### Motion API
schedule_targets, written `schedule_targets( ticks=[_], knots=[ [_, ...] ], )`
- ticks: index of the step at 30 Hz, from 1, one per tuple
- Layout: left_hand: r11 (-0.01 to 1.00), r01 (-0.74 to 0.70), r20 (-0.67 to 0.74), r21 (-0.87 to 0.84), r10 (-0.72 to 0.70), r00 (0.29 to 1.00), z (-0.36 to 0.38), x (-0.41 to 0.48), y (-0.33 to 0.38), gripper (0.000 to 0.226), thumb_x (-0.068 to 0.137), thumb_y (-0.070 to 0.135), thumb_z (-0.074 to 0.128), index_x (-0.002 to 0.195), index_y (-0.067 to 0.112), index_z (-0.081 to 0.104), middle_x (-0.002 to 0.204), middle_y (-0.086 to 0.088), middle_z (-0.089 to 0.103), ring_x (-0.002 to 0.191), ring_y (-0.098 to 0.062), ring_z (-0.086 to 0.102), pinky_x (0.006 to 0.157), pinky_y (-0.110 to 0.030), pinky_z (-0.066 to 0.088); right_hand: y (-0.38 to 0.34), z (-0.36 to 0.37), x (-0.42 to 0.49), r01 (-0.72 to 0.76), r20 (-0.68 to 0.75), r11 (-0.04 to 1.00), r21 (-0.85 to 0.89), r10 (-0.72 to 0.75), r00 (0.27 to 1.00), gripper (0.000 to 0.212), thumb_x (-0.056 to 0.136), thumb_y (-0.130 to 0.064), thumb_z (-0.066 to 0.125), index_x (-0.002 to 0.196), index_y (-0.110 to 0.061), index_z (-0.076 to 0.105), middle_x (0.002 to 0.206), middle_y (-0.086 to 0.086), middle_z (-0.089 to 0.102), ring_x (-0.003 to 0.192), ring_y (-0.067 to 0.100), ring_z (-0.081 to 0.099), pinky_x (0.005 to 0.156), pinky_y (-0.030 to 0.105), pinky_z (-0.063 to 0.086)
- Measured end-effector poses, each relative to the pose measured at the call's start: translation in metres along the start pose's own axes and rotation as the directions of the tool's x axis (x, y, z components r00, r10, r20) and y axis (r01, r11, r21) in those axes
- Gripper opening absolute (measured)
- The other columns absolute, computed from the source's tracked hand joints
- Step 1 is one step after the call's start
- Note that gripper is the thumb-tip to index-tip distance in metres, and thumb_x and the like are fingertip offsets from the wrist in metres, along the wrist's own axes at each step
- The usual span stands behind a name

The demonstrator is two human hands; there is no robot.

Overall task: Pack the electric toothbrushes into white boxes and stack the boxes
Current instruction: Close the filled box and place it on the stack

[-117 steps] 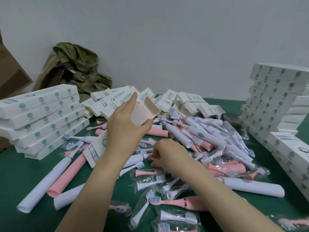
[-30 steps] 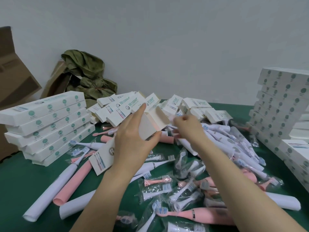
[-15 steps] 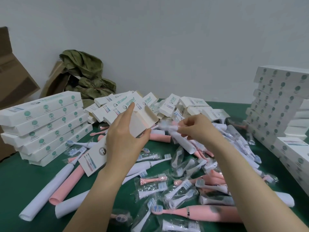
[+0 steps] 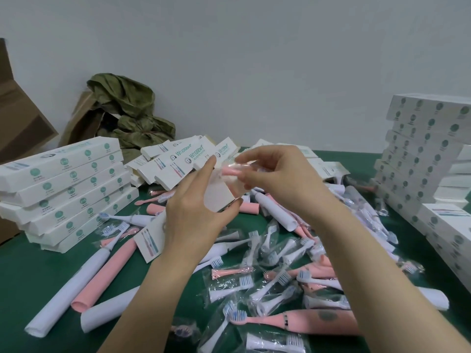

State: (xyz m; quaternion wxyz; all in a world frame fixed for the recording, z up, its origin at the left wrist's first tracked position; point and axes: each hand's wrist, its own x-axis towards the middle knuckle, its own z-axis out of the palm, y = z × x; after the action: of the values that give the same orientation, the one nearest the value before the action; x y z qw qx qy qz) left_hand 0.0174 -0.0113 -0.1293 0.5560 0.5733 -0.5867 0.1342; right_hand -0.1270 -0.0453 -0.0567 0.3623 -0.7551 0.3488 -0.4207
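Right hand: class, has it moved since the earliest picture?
Yes. The right hand rose off the bagged brush heads on the green table, up and away to the level of the loose WISDENT boxes.

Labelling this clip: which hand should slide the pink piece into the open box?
Right. The right hand pinches the pink piece at the box; the left hand grips that box.

One wide-angle head camera looks forward and down across the green table [image 4: 28,276], close over the left hand [image 4: 196,222] and right hand [image 4: 277,177], facing the wall [image 4: 254,59].
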Motion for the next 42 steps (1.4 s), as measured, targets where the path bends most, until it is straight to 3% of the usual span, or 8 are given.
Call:
schedule_targets(
  ticks=[9,15,21,24,28,34,38,42],
  knots=[
    [0.995,-0.102,0.135,-0.022,0.104,0.985,0.000,-0.001,0.007,0.077,0.064,0.022,0.087,0.132,0.009,0.054,0.117,-0.006,0.064,0.107,-0.017,0.058,0.091,-0.034,0.047,0.004,0.002,0.003,0.150,0.052,0.860,-0.487,-0.143,0.988,0.010,0.082,-0.015,0.066,0.088,-0.021,0.071,0.081,-0.007,0.068,0.076,0.006,0.056,0.066,0.003,0.037],
    [0.999,-0.046,0.091,0.020,0.044,0.995,0.000,0.000,0.000,0.076,0.068,0.021,0.085,0.135,0.009,0.052,0.118,-0.006,0.063,0.107,-0.012,0.051,0.086,-0.016,0.034,0.009,-0.008,-0.002,-0.159,0.244,0.986,0.057,0.141,0.960,0.043,0.083,-0.022,0.072,0.121,-0.024,0.052,0.107,-0.004,0.067,0.093,0.009,0.067,0.086,0.024,0.052],
    [0.996,-0.081,0.076,0.029,0.079,0.994,0.002,-0.002,0.001,0.075,0.067,0.020,0.085,0.133,0.007,0.052,0.113,-0.008,0.065,0.103,-0.011,0.051,0.085,-0.018,0.035,0.020,0.011,0.007,-0.082,-0.137,0.993,0.086,0.093,0.986,0.018,0.082,-0.014,0.072,0.091,-0.015,0.056,0.093,0.007,0.064,0.085,0.022,0.067,0.075,0.033,0.057],
    [0.998,-0.063,0.066,0.026,0.061,0.996,0.002,-0.001,-0.001,0.076,0.066,0.015,0.083,0.134,0.007,0.051,0.113,-0.008,0.064,0.103,-0.011,0.049,0.084,-0.016,0.033,0.024,0.027,0.006,0.072,-0.240,0.983,-0.170,-0.112,0.964,0.009,0.081,-0.022,0.072,0.080,-0.020,0.063,0.085,-0.002,0.062,0.073,0.006,0.056,0.067,0.018,0.044],
    [0.997,-0.081,0.059,0.007,0.081,0.995,0.001,0.000,0.000,0.071,0.064,0.020,0.071,0.131,0.004,0.054,0.112,-0.008,0.066,0.102,-0.014,0.054,0.082,-0.022,0.041,0.031,0.042,0.004,0.197,0.032,0.880,-0.432,-0.203,0.979,0.026,0.094,-0.016,0.051,0.110,-0.023,0.071,0.094,0.006,0.051,0.092,0.017,0.045,0.071,0.025,0.029],
    [0.997,-0.080,0.071,0.011,0.079,0.994,0.003,-0.003,-0.003,0.075,0.071,0.025,0.081,0.137,0.011,0.049,0.115,-0.004,0.062,0.104,-0.010,0.050,0.086,-0.025,0.042,0.033,0.022,0.009,-0.012,-0.213,0.962,-0.273,-0.049,0.976,0.041,0.086,-0.025,0.065,0.125,-0.018,0.055,0.110,-0.005,0.051,0.105,0.015,0.050,0.089,0.028,0.039],
    [0.996,-0.081,0.093,-0.036,0.084,0.992,0.003,-0.002,0.000,0.078,0.070,0.039,0.075,0.139,0.020,0.046,0.117,0.003,0.058,0.106,-0.005,0.046,0.089,-0.007,0.030,0.034,0.016,0.009,-0.150,0.067,0.988,0.024,0.148,0.987,0.027,0.097,-0.021,0.050,0.110,0.000,0.060,0.092,0.008,0.064,0.089,0.020,0.063,0.082,0.036,0.055],
    [0.994,-0.025,0.293,-0.109,0.057,0.955,-0.004,0.001,-0.006,0.104,0.062,0.037,0.085,0.131,0.067,0.013,0.118,0.043,0.035,0.108,0.020,0.031,0.088,0.008,0.015,0.033,0.013,0.010,-0.159,0.091,0.971,0.177,0.145,0.985,0.032,0.099,-0.011,0.042,0.090,0.019,0.049,0.072,0.013,0.053,0.061,0.017,0.058,0.058,0.028,0.054]
  ],
)
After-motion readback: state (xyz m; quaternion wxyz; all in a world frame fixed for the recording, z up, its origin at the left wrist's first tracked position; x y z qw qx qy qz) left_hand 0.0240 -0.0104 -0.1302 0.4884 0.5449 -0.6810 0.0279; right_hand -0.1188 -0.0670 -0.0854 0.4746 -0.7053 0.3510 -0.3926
